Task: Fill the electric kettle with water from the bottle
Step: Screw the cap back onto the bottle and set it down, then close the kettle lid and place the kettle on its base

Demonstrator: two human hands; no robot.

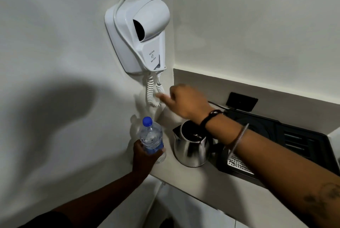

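A clear plastic water bottle point(151, 136) with a blue cap and blue label stands upright at the left end of the white counter. My left hand point(145, 157) is wrapped around its lower part. Just to its right sits the steel electric kettle point(191, 151), its top open and dark inside. My right hand point(185, 101) hovers above and behind the kettle, blurred, fingers loosely spread toward the wall, holding nothing. My right forearm crosses over the kettle's handle side and hides it.
A white wall-mounted hair dryer point(139, 32) with a coiled cord point(152, 93) hangs above the bottle. A black tray point(287, 135) with a metal grille lies right of the kettle. A black socket plate point(242, 101) sits on the back wall. The counter edge point(184, 187) runs diagonally.
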